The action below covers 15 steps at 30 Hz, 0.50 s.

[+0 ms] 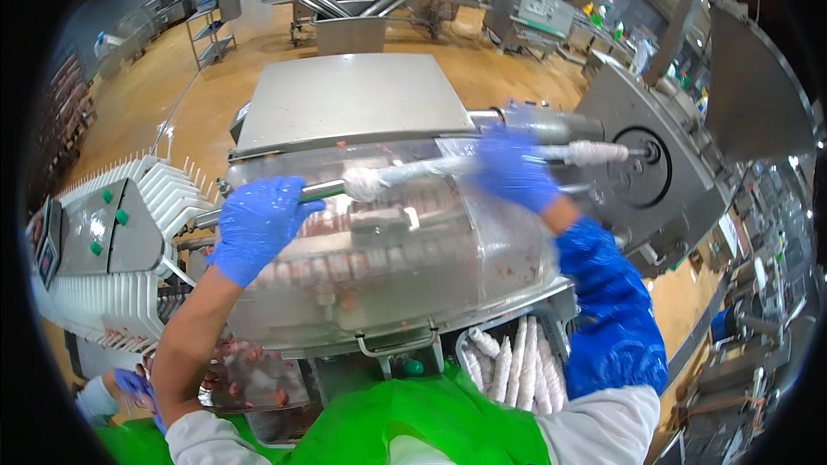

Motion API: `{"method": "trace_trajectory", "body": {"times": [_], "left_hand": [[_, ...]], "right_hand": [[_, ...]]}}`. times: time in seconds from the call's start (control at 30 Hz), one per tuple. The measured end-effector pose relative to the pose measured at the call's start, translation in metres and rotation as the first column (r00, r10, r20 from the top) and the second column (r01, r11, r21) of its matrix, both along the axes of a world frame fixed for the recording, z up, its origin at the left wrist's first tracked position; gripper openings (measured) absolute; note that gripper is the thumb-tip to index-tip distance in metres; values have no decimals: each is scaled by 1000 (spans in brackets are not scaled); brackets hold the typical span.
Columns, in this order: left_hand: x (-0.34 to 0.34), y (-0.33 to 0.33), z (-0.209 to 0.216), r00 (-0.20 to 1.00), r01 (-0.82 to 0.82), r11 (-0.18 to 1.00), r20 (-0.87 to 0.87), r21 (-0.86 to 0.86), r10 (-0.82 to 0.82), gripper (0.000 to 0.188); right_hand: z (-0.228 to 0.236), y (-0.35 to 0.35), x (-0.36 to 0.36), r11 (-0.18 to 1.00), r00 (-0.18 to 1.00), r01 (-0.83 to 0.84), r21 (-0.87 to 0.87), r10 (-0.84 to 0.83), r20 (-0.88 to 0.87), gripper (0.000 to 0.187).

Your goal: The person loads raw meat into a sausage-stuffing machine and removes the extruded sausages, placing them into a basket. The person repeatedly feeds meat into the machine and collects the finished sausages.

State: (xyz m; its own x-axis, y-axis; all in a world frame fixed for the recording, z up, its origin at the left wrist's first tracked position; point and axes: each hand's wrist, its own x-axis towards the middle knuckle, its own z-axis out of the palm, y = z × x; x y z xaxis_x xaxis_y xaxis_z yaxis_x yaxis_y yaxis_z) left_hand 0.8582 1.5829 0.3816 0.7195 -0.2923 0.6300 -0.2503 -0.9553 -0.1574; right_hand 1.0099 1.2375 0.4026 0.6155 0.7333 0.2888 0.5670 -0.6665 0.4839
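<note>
My left hand point(258, 226), in a wet blue glove, is closed around the left part of a steel tube point(324, 190). A whitish gathered casing point(405, 174) sits on the tube to the right of this hand, with a bunched lump at its left end. My right hand point(515, 162), also blue-gloved, is over the casing farther right. Motion smears its fingers, so its grip cannot be made out. Beyond it, more whitish casing point(594, 152) runs toward a round black-ringed outlet point(639, 164) on the steel machine. A clear cover point(370, 271) lies below the tube.
A grey tray point(562, 340) of whitish casing sticks stands at the front right. White-finned conveyor parts point(185, 194) lie left. Reddish pieces of meat point(280, 396) rest on a surface front left. Another person's gloved hand point(133, 386) is at lower left. A steel housing point(353, 99) rises behind.
</note>
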Motion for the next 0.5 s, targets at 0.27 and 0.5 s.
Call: {"method": "trace_trajectory", "body": {"times": [0.27,0.5], "left_hand": [[5,-5,2,998,-34,999,-55,-22,33,33],[1,-7,0,998,-69,997,-14,18,69,33]], "right_hand": [[-3,11,-17,868,934,-353,350,349,78,60],[-2,57,-19,783,857,-466,411,515,-8,11]]}}
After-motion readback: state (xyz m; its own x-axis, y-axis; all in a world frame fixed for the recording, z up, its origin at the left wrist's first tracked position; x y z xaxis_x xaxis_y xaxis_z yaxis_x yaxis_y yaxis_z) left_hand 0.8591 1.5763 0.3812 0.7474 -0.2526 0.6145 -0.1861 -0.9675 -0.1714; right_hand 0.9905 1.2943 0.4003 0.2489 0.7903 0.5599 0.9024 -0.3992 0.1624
